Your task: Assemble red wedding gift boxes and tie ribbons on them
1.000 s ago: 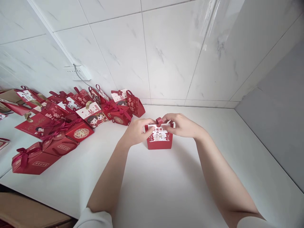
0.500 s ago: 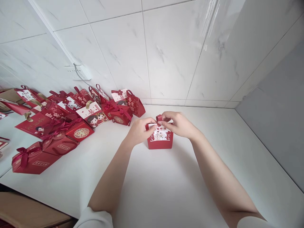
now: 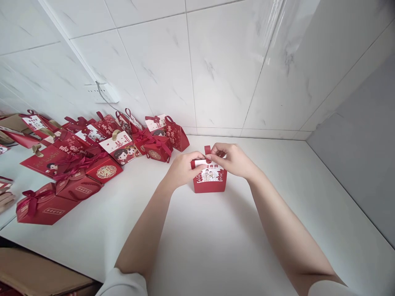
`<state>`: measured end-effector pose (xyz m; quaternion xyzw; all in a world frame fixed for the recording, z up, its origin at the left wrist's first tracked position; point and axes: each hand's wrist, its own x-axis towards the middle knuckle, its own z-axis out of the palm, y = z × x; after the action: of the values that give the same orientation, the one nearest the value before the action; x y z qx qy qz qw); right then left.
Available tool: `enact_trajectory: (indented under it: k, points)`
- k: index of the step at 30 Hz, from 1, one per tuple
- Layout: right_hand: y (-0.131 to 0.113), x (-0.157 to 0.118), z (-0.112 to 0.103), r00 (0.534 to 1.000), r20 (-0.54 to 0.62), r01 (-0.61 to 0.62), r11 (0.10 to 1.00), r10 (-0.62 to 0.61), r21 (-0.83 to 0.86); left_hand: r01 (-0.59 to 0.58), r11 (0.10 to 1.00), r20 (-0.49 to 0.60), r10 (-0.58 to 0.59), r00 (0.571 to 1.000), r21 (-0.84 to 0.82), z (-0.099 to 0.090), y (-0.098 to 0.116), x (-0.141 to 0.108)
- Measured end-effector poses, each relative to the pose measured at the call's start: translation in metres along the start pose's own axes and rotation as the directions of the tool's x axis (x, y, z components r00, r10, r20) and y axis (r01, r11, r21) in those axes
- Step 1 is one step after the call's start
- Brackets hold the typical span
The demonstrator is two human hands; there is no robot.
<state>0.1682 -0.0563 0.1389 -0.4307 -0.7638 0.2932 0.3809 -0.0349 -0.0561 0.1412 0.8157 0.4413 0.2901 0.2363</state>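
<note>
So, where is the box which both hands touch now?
In the head view, the red box stands on the white table near the centre, between the left hand and right hand, right of the other boxes.

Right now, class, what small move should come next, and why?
Probably lift the ribbon loop gently with the right hand, because that hand is at the loop's base and the left hand grips the top edge of the red gift box.

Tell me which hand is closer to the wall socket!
Left hand. It's on the red box, right of the socket; the right hand is farther right, at the red loop.
</note>
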Motion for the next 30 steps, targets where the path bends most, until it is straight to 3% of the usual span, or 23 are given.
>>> enact_trajectory:
  k: [7, 13, 23, 30]
  points:
    - [0.003, -0.003, -0.014, 0.997, 0.068, 0.03, 0.998, -0.034, 0.062, -0.083, 0.996, -0.136, 0.079, 0.988, -0.025, -0.002, 0.005, 0.0]
    - [0.005, -0.004, -0.019, 0.987, 0.103, 0.118, 0.992, -0.122, 0.037, -0.057, 0.998, -0.194, 0.051, 0.98, -0.023, 0.005, 0.002, 0.001]
    - [0.012, -0.002, -0.008, 0.973, 0.021, 0.229, 0.97, -0.228, -0.082, -0.023, 1.0, -0.221, 0.019, 0.975, -0.017, 0.011, -0.008, 0.006]
    - [0.015, -0.001, 0.003, 0.976, -0.026, 0.211, 0.966, -0.217, -0.152, -0.01, 1.0, -0.282, 0.014, 0.959, 0.014, 0.013, -0.013, 0.007]
